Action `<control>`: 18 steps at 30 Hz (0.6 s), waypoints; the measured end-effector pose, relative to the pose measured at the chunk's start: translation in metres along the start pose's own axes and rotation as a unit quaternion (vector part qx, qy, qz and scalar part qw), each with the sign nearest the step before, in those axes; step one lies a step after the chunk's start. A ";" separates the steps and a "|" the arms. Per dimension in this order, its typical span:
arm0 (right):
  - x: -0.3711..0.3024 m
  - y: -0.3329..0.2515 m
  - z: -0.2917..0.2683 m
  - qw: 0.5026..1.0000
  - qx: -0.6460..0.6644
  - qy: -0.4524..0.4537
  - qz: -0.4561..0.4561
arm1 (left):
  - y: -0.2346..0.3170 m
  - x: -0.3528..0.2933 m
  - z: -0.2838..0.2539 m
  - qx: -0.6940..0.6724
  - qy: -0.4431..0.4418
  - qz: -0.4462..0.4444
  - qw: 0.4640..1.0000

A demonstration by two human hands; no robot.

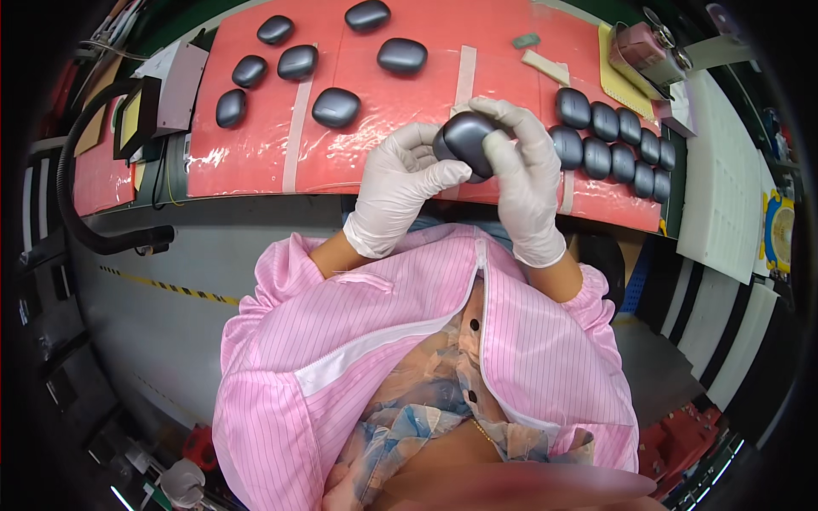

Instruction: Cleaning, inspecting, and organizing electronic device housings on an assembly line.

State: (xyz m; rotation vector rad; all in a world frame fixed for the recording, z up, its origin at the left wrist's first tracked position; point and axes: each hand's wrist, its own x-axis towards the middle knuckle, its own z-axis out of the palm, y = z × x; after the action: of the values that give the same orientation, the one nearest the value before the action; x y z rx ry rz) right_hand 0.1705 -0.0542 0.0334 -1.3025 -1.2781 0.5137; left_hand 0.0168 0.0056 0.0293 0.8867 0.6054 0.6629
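Note:
Between my gloved hands, above the red mat, is a glossy dark grey rounded case (469, 136), shaped like an earbud charging case. A second dark curved edge shows behind its left side; I cannot tell whether that is another case or part of the same one. My left hand (400, 183) grips it from the left, thumb along the lower edge. From the right, my right hand (524, 175) closes on it, thumb on the front face and fingers over the top. To the left, several similar cases (336, 107) lie spread out on the mat.
Rows of the same cases (596, 158) stand close together at the mat's right. A red mat (247, 166) covers the bench. A black flexible-neck lamp (72, 162) curves at the left. Far right are a yellow pad (615, 77) and a pinkish container (641, 53).

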 end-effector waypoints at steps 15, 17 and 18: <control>0.019 0.029 0.007 0.957 -0.273 0.009 -0.101 | 0.020 -0.046 -0.095 -0.012 -0.190 -0.125 0.974; 0.018 0.031 0.013 0.858 -0.488 -0.049 -0.154 | 0.011 -0.072 -0.160 -0.005 -0.168 -0.095 0.981; 0.013 0.041 0.012 0.894 -0.423 -0.063 -0.135 | 0.008 -0.083 -0.193 -0.001 -0.133 -0.078 0.988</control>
State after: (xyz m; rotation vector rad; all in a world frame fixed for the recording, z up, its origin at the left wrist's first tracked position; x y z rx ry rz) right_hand 0.1786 -0.0263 -0.0008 -1.7619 -1.8620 -0.2103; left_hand -0.1771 0.0434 -0.0429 0.8984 0.4281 0.3955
